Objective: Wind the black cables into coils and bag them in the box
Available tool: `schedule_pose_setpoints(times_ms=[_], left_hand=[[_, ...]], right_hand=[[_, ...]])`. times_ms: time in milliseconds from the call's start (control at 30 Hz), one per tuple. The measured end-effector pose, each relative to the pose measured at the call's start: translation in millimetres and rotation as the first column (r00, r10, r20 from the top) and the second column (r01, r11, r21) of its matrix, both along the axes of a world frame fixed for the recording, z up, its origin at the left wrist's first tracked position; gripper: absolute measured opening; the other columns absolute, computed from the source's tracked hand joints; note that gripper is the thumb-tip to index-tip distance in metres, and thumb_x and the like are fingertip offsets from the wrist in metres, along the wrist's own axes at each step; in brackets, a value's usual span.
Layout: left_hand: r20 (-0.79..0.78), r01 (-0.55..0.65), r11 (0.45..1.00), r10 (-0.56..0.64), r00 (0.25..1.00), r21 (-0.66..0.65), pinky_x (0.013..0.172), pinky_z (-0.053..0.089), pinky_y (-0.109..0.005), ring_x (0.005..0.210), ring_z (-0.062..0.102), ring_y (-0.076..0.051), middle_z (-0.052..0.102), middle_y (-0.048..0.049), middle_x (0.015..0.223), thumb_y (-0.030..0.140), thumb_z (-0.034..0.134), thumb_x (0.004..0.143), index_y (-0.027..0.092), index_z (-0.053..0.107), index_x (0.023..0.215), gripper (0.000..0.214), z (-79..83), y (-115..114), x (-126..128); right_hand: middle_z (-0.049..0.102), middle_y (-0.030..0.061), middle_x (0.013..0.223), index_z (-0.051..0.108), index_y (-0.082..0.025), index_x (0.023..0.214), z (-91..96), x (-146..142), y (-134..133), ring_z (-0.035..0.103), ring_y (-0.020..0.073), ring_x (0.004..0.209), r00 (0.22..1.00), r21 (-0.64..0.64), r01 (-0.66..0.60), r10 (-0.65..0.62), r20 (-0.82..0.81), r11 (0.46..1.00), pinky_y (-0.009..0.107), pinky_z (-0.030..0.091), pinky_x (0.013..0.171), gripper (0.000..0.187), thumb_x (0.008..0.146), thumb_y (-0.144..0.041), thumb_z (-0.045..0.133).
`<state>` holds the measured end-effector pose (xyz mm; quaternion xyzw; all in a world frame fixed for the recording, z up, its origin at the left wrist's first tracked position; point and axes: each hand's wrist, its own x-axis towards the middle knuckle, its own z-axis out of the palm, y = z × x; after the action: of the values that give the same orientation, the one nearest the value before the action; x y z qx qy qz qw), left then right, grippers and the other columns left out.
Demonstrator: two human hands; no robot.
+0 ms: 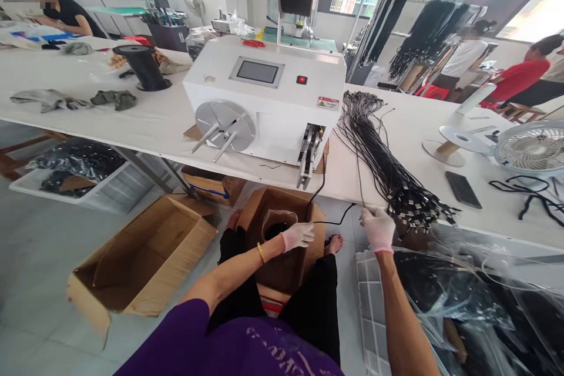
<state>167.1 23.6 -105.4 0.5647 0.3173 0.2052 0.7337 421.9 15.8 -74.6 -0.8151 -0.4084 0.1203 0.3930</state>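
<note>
My left hand (298, 235), in a white glove, is closed on a thin black cord (332, 222) just above a small cardboard box (282, 217) between my knees. The cord runs from my left hand across to my right hand (378, 228), also gloved and closed, at the table's front edge. That hand pinches the cord where it leaves a thick bundle of black cords (379, 158) lying on the white table (132, 117). A white winding machine (268, 100) with a screen and a round spindle plate stands on the table just beyond my hands.
An open cardboard box (141, 258) lies on the floor to the left. Plastic bags of black goods (476, 305) fill the right. A phone (462, 189), a small fan (531, 147) and a black spool (143, 67) rest on the table. Other people sit at the back.
</note>
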Motion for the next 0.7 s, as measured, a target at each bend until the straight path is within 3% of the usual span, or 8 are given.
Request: schedule_pose_setpoints(times_ms=[100,233,333,433,500,600,633,700], left_hand=[[0.017,0.052,0.998,-0.051,0.999,-0.024,0.086,0.051,-0.041,0.103,0.058,-0.020,0.056,-0.0095,0.120,0.035,0.055,0.089,0.016,0.054,0.121,0.037,19.5,-5,9],[0.033,0.121,0.992,-0.120,0.992,-0.043,0.086,0.051,-0.040,0.102,0.058,-0.019,0.057,-0.0092,0.120,0.035,0.053,0.090,0.018,0.055,0.119,0.033,35.0,-23,4],[0.039,0.185,0.980,-0.182,0.982,-0.069,0.065,0.052,-0.031,0.077,0.060,-0.015,0.062,-0.0060,0.090,0.037,0.056,0.088,0.015,0.061,0.105,0.028,45.5,-49,-14],[0.158,0.327,0.933,-0.304,0.939,-0.150,0.043,0.032,-0.022,0.046,0.041,-0.008,0.046,0.0023,0.055,0.040,0.061,0.082,0.015,0.065,0.090,0.027,71.1,-74,-46],[0.263,0.333,0.931,-0.288,0.921,-0.150,0.041,0.024,-0.022,0.041,0.033,-0.006,0.041,0.0041,0.050,0.044,0.064,0.078,0.016,0.066,0.090,0.030,97.1,-77,-74],[0.343,-0.088,0.995,0.100,0.934,-0.049,0.042,0.028,-0.024,0.041,0.038,-0.007,0.048,0.0021,0.053,0.052,0.064,0.074,0.021,0.064,0.101,0.042,131.4,-52,-122],[0.362,-0.292,0.956,0.279,0.889,-0.019,0.046,0.035,-0.025,0.047,0.046,-0.010,0.055,0.0000,0.061,0.054,0.060,0.076,0.024,0.061,0.110,0.045,137.0,-39,-137],[0.403,-0.533,0.845,0.471,0.785,0.050,0.063,0.047,-0.030,0.073,0.060,-0.015,0.064,-0.0046,0.087,0.051,0.057,0.081,0.027,0.054,0.123,0.049,136.5,-18,-159]], right_hand=[[0.073,0.0070,0.078,0.071,-0.019,0.086,-17.8,-66,-42,0.066,0.0217,0.067,0.986,0.063,-0.168,0.169,-0.012,0.984,0.030,0.048,0.061,0.028,0.079,-0.042,0.056],[0.070,0.0029,0.069,0.070,-0.025,0.075,-9.4,-128,-93,0.063,0.0211,0.061,0.884,-0.151,-0.457,0.467,0.036,0.877,0.030,0.045,0.055,0.022,0.084,-0.035,0.053],[0.071,0.0045,0.083,0.072,-0.024,0.085,28.3,-133,-98,0.065,0.0221,0.078,0.720,-0.105,-0.679,0.687,0.098,0.727,0.032,0.048,0.070,0.022,0.087,-0.032,0.051],[0.070,0.0049,0.103,0.072,-0.026,0.097,59.9,-120,-76,0.060,0.0235,0.101,0.567,0.040,-0.818,0.793,0.224,0.573,0.040,0.039,0.098,0.024,0.090,-0.032,0.049],[0.071,0.0051,0.096,0.072,-0.025,0.095,62.6,-120,-62,0.060,0.0230,0.100,0.569,0.134,-0.822,0.792,0.220,0.554,0.042,0.037,0.101,0.031,0.093,-0.035,0.043],[0.070,0.0066,0.088,0.071,-0.023,0.092,48.8,-141,-59,0.061,0.0229,0.091,0.649,0.137,-0.760,0.736,0.190,0.635,0.038,0.045,0.087,0.037,0.094,-0.041,0.039],[0.070,0.0062,0.086,0.071,-0.023,0.090,45.6,-152,-64,0.061,0.0221,0.087,0.627,0.083,-0.777,0.758,0.181,0.624,0.035,0.046,0.081,0.035,0.094,-0.041,0.042],[0.069,0.0038,0.079,0.071,-0.023,0.085,48.7,-174,-74,0.061,0.0187,0.076,0.508,-0.036,-0.856,0.852,0.128,0.515,0.030,0.045,0.071,0.031,0.093,-0.040,0.046]])
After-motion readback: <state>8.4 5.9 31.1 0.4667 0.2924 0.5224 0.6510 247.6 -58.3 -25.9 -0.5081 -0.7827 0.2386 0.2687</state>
